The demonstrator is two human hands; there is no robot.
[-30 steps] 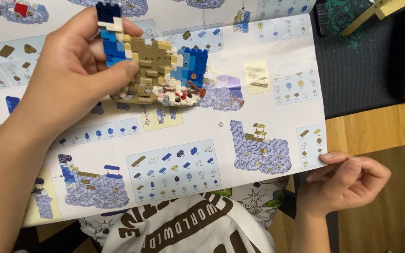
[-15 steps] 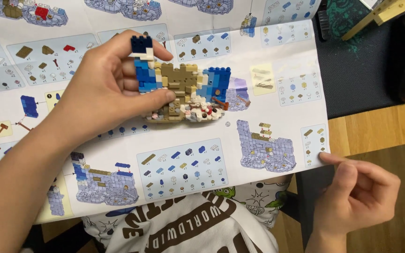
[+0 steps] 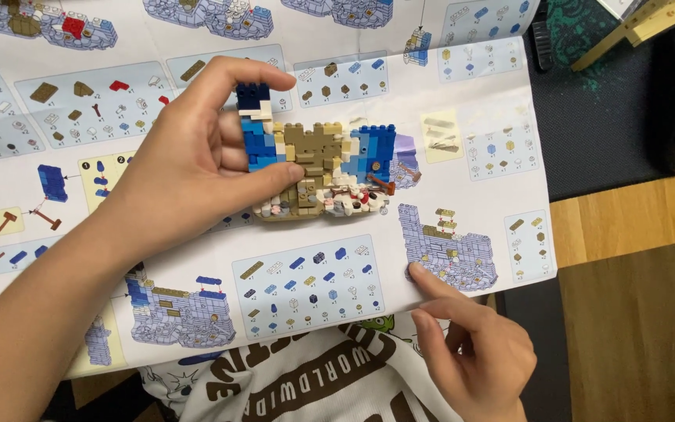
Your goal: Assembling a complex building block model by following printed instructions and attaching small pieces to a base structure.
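Left hand (image 3: 193, 160) closed around the left end of a brick model (image 3: 318, 168) (blue, tan and white, partly built), thumb beneath and fingers (image 3: 232, 74) curled over its dark blue top; the model sits on the unfolded instruction sheet (image 3: 462, 117), near its middle. Right hand (image 3: 474, 352) holds nothing, fingers loosely bent, index fingertip touching the sheet's lower edge beside a printed grey-blue wall diagram (image 3: 451, 250). Wooden table (image 3: 626, 219) at right.

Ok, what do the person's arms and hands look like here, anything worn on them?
Both are bare: the left hand and its forearm show no sleeve, glove, watch or ring. The right hand is likewise bare, with no jewellery in view.
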